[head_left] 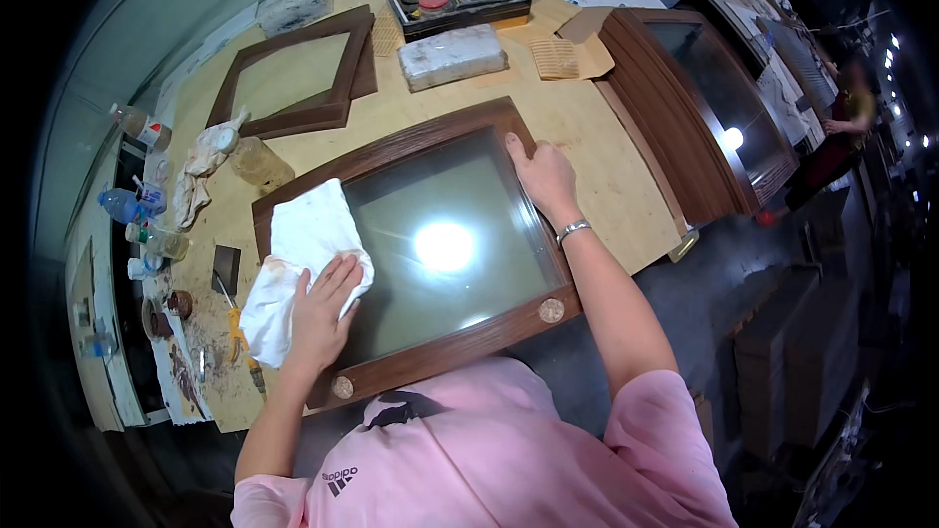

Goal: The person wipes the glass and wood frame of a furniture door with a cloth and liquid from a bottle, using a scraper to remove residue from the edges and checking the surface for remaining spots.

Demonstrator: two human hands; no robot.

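A brown wood-framed glass cabinet door [469,328] lies tilted at the near edge of the table, against my body. My left hand [323,318] presses a bunched white cloth [313,225] onto the door's left side, its fingers over the fabric. The cloth covers part of the frame and glass. My right hand [545,176], with a bracelet at the wrist, grips the frame's far right side, thumb on top; its other fingers are partly hidden. A bright lamp reflects in the middle of the glass. Two pale round spots mark the frame's near corners.
Other brown frames [230,88] lie at the far left, and stacked framed glass doors [675,117] at the right. A wrapped white block [452,57] and a tray [528,15] of odds and ends stand behind. Bottles [262,164] and a yellow-handled tool [235,323] are left. Another person [856,117] stands far right.
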